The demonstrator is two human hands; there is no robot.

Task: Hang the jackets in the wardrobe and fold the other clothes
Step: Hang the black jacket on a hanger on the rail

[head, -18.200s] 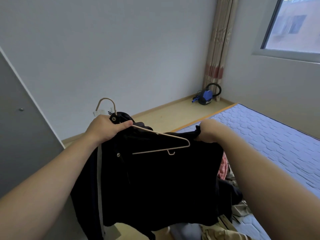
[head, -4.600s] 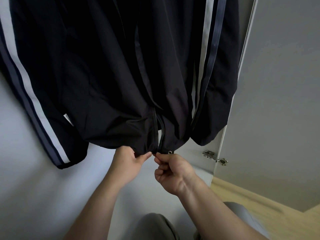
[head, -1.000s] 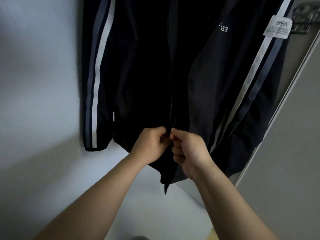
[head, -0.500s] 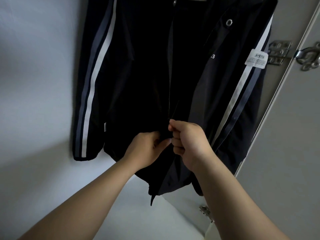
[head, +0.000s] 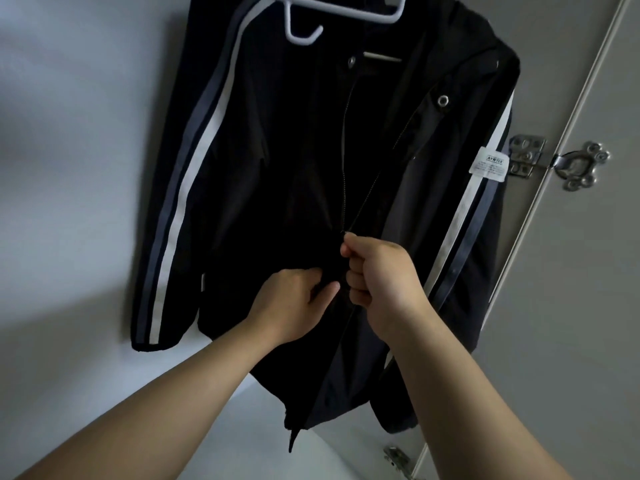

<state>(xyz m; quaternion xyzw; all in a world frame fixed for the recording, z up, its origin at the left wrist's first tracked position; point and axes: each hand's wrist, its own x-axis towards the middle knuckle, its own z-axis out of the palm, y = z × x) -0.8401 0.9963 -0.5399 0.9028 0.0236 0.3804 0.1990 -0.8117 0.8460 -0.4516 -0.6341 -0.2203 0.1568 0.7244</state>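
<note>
A black jacket (head: 277,174) with white and grey sleeve stripes hangs on a white hanger (head: 304,32) inside the wardrobe. The zipper is closed from the hem up to about mid-chest and open above that. My right hand (head: 377,275) pinches the zipper pull at the centre front. My left hand (head: 294,303) pinches the jacket fabric just below and left of the zipper. A white label (head: 489,164) sits on the right sleeve.
The grey wardrobe door (head: 581,271) stands open to the right, with metal hinges (head: 561,161) beside the jacket's sleeve and another hinge (head: 398,459) lower down. The pale wardrobe wall (head: 76,168) is behind and left of the jacket.
My right hand has drawn the zipper pull upward along the jacket front. My left hand stays lower, holding the fabric. The view has tilted up, showing the hanger.
</note>
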